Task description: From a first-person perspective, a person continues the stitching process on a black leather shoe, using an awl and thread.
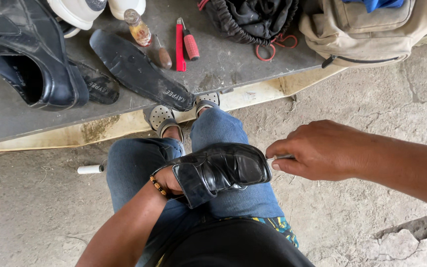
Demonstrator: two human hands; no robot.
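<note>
Resting on the knees, black shoe [221, 170] w/ left hand [166, 180] tucked inside it, so can't tell how far that hand is open; beaded band at the wrist. Right hand [315, 151] closed in a pinch on a thin metal tool [278, 158], tip touching the shoe's toe. On the grey surface [223, 64] ahead: black insole [137, 69], 2nd black shoe [25, 49], red-handled tools [185, 42], small bottle [138, 27].

Left hand [166, 180] is tucked inside a glossy black leather shoe [221, 170], holding it over the knees; right hand [317, 151] pinches a thin pale metal tool [278, 158] right against the shoe's toe.
</note>
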